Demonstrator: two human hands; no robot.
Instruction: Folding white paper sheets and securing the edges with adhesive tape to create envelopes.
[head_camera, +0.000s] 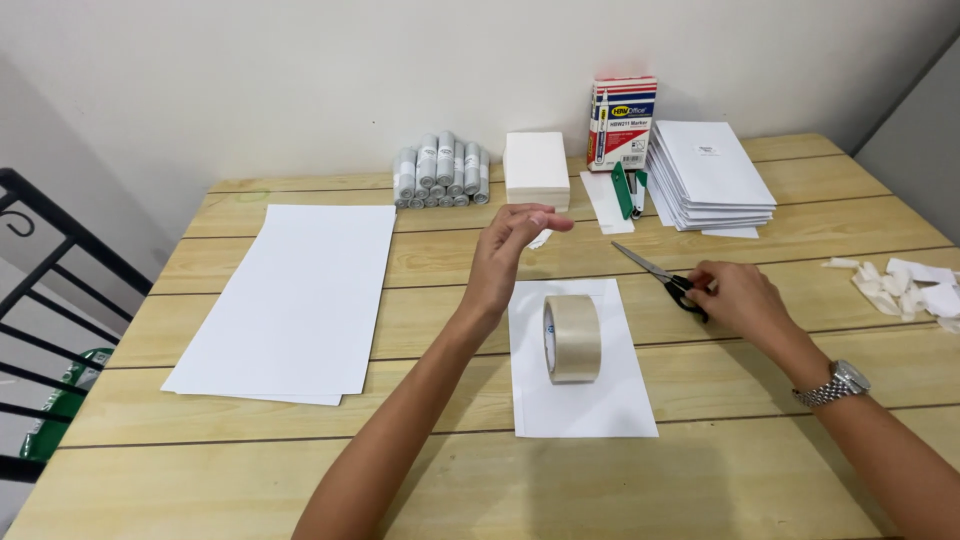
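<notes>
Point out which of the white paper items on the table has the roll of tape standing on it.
The small white sheet in front of the person, between the two arms. The tape roll stands on edge on it; the large sheets and the envelope stack carry nothing.

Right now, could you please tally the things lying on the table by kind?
Roll of tape: 1
Scissors: 1
Box of markers: 1
Stack of white envelopes: 1
Block of white cards: 1
Pile of grey rolls: 1
Pile of paper scraps: 1
Large white sheets, stacked: 1
Total: 8
</notes>
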